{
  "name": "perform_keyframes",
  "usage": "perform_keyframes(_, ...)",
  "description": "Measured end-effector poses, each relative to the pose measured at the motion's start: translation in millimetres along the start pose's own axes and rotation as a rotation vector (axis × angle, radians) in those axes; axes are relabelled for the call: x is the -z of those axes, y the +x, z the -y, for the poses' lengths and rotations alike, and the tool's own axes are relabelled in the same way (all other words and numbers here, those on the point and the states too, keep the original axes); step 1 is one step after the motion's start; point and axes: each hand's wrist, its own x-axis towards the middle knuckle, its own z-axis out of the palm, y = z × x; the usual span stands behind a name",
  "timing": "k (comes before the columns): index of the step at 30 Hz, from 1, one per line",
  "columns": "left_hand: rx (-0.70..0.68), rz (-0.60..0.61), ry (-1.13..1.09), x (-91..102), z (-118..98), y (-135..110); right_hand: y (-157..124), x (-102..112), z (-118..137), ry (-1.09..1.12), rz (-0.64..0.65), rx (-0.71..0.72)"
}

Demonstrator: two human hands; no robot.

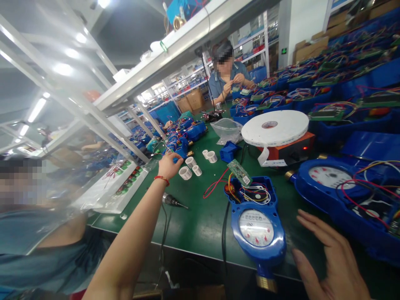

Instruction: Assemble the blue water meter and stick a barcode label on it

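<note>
My left hand (169,165) reaches over the bench beside a blue water meter (177,144) with loose wires. Its fingertips are mostly hidden, so I cannot tell what they grip, if anything. At the lower right my right hand (334,258) is open, thumb and fingers apart and holding nothing. It hovers between an open blue water meter (258,227) and a larger blue meter (328,177). A green circuit board (240,172) leans out of the nearer meter's wire-filled compartment. Several small white label rolls (185,173) stand right of my left hand.
An electric screwdriver (173,200) lies on the green bench. A big white label reel (275,127) sits on an orange-and-black device (292,151). Meters with boards crowd the right. One co-worker (229,75) works across the bench; another person (43,241) is close at left.
</note>
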Motion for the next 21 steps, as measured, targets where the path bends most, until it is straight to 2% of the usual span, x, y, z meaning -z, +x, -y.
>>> perform_keyframes(3,0.047,0.01,-0.002,1.5,18.4,-6.8,-1.3,-1.4,-4.4,0.001,-0.005,0.006)
perform_keyframes(6,0.062,0.042,-0.008,-5.2,24.8,-16.4,-2.4,-3.4,-10.3,-0.013,0.016,0.037)
perform_keyframes(17,0.019,0.13,0.02,-34.3,14.9,-24.6,-6.4,-8.7,-15.3,-0.042,-0.007,0.023)
perform_keyframes(21,0.002,0.09,-0.042,-31.7,11.4,-29.1,-5.8,-8.0,-15.8,-0.049,0.003,0.039)
